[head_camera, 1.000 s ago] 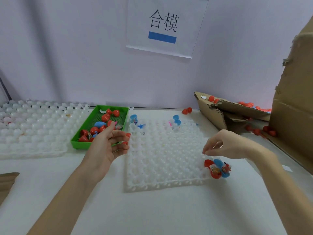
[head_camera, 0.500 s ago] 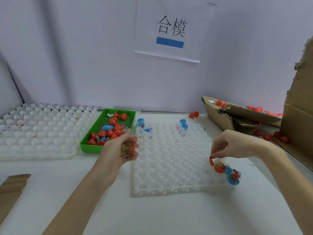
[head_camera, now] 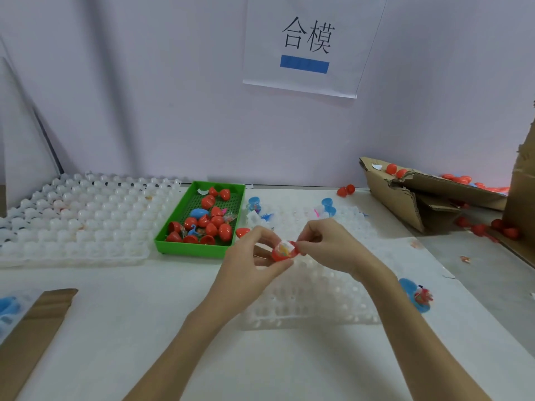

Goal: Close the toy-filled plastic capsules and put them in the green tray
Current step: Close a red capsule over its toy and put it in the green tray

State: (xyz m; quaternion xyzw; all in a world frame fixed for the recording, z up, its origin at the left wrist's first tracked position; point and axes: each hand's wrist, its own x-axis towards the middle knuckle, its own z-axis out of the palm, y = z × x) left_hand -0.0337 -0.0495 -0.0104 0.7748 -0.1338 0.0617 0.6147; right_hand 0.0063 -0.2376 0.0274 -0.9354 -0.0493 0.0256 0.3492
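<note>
Now both hands have met at centre: the left hand (head_camera: 254, 256) cradles the open red capsule (head_camera: 282, 253), lifted off the white tray (head_camera: 318, 299), while right-hand fingers (head_camera: 311, 241) pinch its lid, ready to close it.

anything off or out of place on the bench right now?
Yes. A torn cardboard box at the back right has collapsed, and red capsules lie spilled on the table around it. One open blue capsule with its toy sits off the white tray's right edge. Both hands hold an open red capsule.
</note>
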